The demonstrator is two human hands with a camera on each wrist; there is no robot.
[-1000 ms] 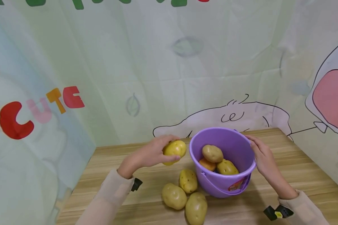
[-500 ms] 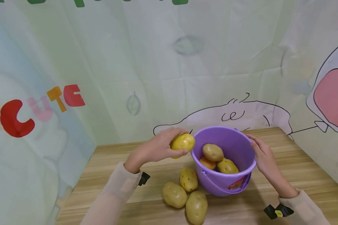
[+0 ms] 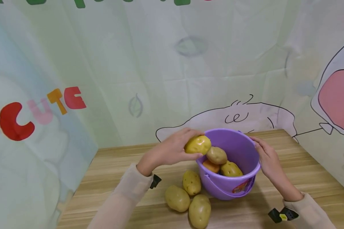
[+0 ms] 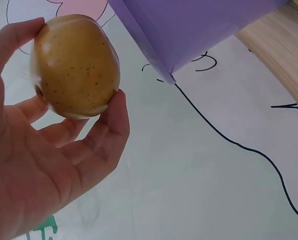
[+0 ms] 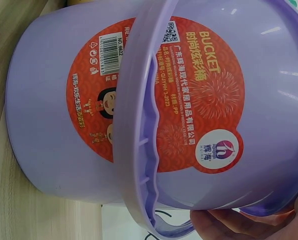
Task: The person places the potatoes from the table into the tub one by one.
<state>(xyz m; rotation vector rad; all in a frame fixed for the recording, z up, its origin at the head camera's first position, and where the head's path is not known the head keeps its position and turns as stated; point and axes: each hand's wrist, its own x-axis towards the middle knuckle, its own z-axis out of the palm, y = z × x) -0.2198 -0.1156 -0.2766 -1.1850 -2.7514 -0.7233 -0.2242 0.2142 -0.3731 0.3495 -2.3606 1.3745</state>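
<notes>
A yellow potato (image 3: 199, 144) is gripped between the thumb and fingers of my left hand (image 3: 172, 151), at the left rim of a purple bucket (image 3: 229, 187). In the left wrist view the fingertips hold the speckled potato (image 4: 79, 67) near the bucket's wall (image 4: 199, 30). On the other side my right hand (image 3: 270, 162) holds the bucket by its rim. Inside the bucket lie a tan potato (image 3: 217, 155), a yellow potato (image 3: 231, 169) and an orange item (image 3: 211, 166), partly covered. The right wrist view shows the bucket's red label (image 5: 189, 90) and handle (image 5: 131, 125).
Three potatoes lie close together on the wooden table (image 3: 114, 178), left of and in front of the bucket: one spotted (image 3: 191, 182), one at left (image 3: 177, 198), one in front (image 3: 200, 211). A printed cloth (image 3: 149, 63) hangs behind the table.
My left hand has carried the yellow potato to the right and slightly up, from beside the bucket to over its left rim. The right hand and bucket have stayed in place.
</notes>
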